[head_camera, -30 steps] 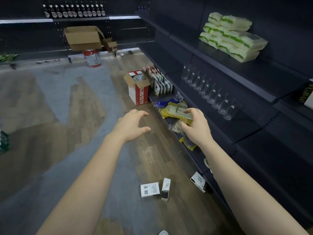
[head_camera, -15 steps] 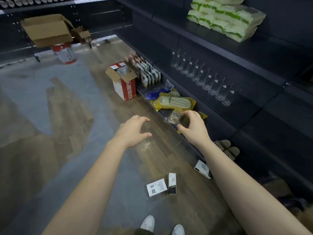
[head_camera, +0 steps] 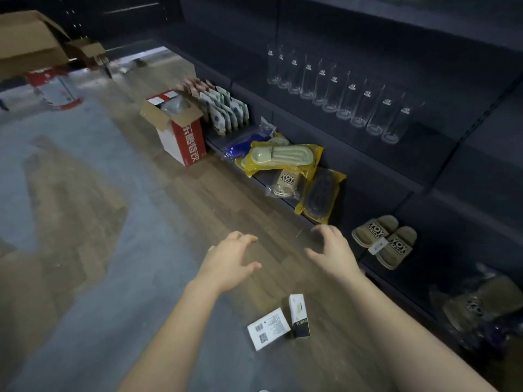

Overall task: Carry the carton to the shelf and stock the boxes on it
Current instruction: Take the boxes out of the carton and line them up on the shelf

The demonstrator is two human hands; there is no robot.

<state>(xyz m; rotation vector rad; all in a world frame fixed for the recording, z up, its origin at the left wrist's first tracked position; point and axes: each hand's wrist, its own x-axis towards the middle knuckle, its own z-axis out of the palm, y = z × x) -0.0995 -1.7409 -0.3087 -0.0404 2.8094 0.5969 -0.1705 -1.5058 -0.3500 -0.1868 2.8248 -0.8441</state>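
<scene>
A red and white carton (head_camera: 181, 134) stands open on the wooden floor against the dark bottom shelf (head_camera: 285, 199), well beyond my hands. Two small white and black boxes (head_camera: 268, 328) (head_camera: 299, 315) lie on the floor between my forearms. My left hand (head_camera: 229, 264) and my right hand (head_camera: 334, 256) hover side by side above the floor, fingers spread and loosely curled, holding nothing.
Bagged slippers (head_camera: 283, 155) and loose beige slippers (head_camera: 385, 240) lie on the bottom shelf. A row of tall glasses (head_camera: 336, 91) stands on the shelf above. Pouches (head_camera: 226, 108) stand behind the carton. A brown cardboard box (head_camera: 28, 46) rests on a red and white can (head_camera: 56, 89) at far left.
My right hand has let go of the bagged slipper on the bottom shelf and pulled back beside my left hand. The view has tilted down and moved closer to the shelf.
</scene>
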